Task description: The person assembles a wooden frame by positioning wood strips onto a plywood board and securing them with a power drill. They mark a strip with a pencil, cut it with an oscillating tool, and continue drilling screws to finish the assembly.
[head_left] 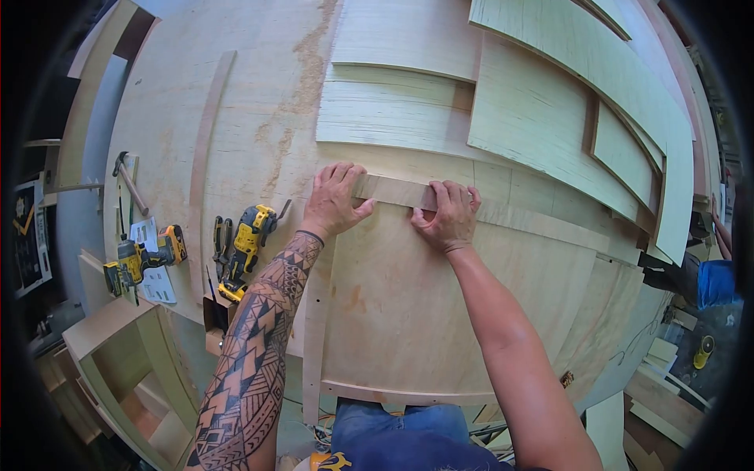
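Observation:
A short wooden strip [393,191] lies along the far edge of a plywood panel [393,306] in front of me. My left hand [338,198] grips the strip's left end, thumb on the near side and fingers over the top. At its right part, my right hand [449,213] pinches it the same way, fingers bent over it. A longer strip [542,225] continues to the right of my right hand along the same edge. Another strip [312,337] runs down the panel's left side, and a narrow one [408,394] borders the near edge.
Plywood sheets [534,102] are stacked at the back right. Left of my arm lie a yellow multi-tool [247,243], pliers [222,239], a cordless drill [141,259] and a hammer [132,184]. A long strip [208,157] lies behind them. A person in blue [716,282] is at far right.

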A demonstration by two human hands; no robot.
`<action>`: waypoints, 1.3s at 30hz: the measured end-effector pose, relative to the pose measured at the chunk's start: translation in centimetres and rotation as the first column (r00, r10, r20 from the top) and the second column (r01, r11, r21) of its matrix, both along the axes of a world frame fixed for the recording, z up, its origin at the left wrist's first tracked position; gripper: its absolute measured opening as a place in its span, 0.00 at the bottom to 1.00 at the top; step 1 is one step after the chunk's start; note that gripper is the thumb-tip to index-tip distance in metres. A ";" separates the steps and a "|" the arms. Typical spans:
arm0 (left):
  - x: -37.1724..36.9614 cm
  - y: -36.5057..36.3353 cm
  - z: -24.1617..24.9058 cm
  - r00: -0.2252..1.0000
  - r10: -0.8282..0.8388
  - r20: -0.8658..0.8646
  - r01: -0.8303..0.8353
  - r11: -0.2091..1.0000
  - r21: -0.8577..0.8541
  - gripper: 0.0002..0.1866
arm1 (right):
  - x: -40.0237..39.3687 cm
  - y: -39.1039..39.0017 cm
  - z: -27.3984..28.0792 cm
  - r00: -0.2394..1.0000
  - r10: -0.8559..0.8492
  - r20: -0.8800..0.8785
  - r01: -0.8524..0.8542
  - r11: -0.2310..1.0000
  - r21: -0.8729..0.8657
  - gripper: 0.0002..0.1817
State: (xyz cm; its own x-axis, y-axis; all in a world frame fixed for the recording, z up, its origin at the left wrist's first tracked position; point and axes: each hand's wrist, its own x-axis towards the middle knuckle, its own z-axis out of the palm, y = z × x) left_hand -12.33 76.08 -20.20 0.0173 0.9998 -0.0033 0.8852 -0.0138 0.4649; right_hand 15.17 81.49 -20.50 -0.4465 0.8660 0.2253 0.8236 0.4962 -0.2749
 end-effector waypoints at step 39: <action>1.7 -3.2 2.3 0.956 0.219 0.193 -0.266 0.927 0.266 0.47 | 0.3 1.5 -0.3 0.997 0.074 0.034 -0.066 0.976 -0.205 0.35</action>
